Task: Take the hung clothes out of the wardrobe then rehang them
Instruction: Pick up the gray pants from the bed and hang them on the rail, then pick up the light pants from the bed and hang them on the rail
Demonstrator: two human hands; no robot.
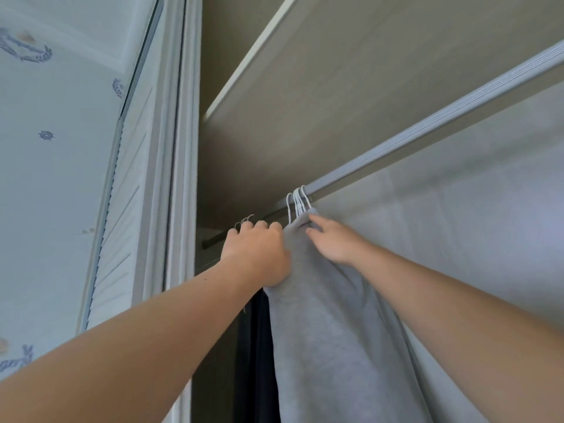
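A grey garment [332, 346] hangs from white hanger hooks [297, 203] on the wardrobe rail [427, 123]. My left hand [259, 254] is closed on the garment's left upper edge, just below the rail. My right hand [332, 242] rests with fingers spread on the garment's top right, right under the white hooks. Several thin metal hooks [244, 221] show just above my left knuckles. A dark garment [259, 355] hangs to the left of the grey one, mostly hidden by it and my left forearm.
A beige shelf [305, 87] runs above the rail. The wardrobe's white sliding door frame [180, 148] stands at the left, with patterned wallpaper [45, 148] beyond. A pale grey back panel [473, 224] fills the right.
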